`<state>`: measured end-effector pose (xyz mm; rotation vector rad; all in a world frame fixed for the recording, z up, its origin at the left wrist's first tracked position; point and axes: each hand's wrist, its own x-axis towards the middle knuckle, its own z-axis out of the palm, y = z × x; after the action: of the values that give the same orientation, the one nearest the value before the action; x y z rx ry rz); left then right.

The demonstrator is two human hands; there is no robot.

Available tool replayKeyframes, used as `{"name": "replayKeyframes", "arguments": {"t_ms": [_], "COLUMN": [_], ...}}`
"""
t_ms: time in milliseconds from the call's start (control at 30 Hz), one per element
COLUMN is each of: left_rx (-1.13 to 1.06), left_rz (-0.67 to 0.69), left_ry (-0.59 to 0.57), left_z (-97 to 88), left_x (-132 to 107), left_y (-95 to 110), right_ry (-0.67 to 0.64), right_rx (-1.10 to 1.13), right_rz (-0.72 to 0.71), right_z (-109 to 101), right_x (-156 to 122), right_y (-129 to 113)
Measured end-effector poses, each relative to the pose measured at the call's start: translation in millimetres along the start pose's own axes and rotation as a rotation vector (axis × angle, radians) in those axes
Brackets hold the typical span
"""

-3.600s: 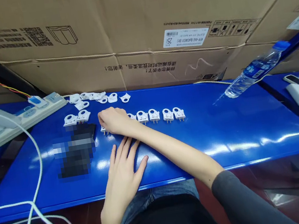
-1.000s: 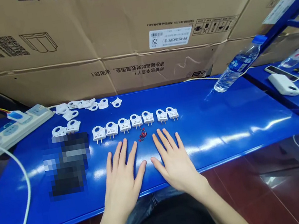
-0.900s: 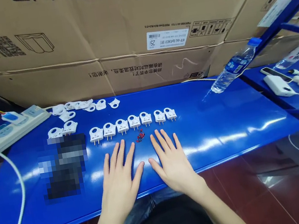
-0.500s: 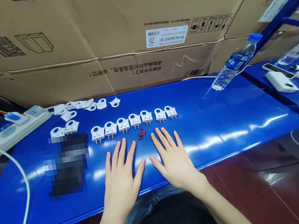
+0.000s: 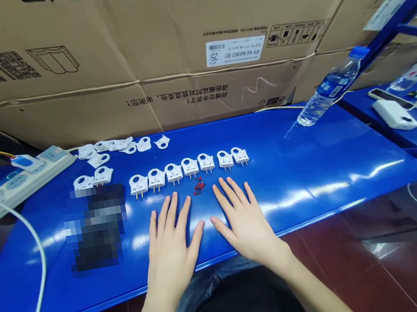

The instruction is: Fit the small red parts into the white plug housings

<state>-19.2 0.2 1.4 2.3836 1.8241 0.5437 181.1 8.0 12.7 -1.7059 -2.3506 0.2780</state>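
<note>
My left hand [image 5: 170,247] and my right hand [image 5: 243,222] lie flat and open, side by side, on the blue table [image 5: 314,165], holding nothing. Just beyond my fingertips stands a row of several white plug parts [image 5: 189,167] with metal prongs pointing toward me. A small red and black bundle [image 5: 198,186] lies between my two hands, just short of the row. Two more white plug parts [image 5: 93,179] sit to the left, and a heap of white plug shells [image 5: 119,146] lies at the back left by the cardboard.
Large cardboard boxes [image 5: 175,50] wall off the back. A white power strip [image 5: 13,180] with cables is at the left, a blurred dark object [image 5: 98,225] left of my hands, a water bottle [image 5: 330,86] lying at the right, a white charger [image 5: 391,112] on the neighbouring table.
My right hand has come back from the plug row, where it reached across, and now lies flat beside my left hand. Over the last second both hands stay still.
</note>
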Motion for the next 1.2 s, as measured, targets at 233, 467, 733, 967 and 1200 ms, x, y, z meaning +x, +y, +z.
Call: {"name": "replayKeyframes", "arguments": {"t_ms": [233, 467, 733, 967, 1200], "left_rx": [-0.144, -0.757, -1.439, -1.637, -1.566], "left_rz": [-0.052, -0.391, -0.605, -0.571, -0.535], "left_ry": [0.018, 0.169, 0.120, 0.294, 0.316], "left_z": [-3.5, -18.6, -21.9, -0.6, 1.0], "left_x": [1, -2, 8, 11, 10], "left_y": [1, 3, 25, 39, 41], "right_ry": [0.001, 0.146, 0.295, 0.313, 0.446], "right_rx": [0.107, 0.556, 1.153, 1.166, 1.086], "right_rz": [0.016, 0.112, 0.366, 0.340, 0.435], "right_z": [-2, -4, -2, 2, 9], "right_x": [-2, -6, 8, 19, 20], "right_y": [2, 4, -17, -23, -36]}}
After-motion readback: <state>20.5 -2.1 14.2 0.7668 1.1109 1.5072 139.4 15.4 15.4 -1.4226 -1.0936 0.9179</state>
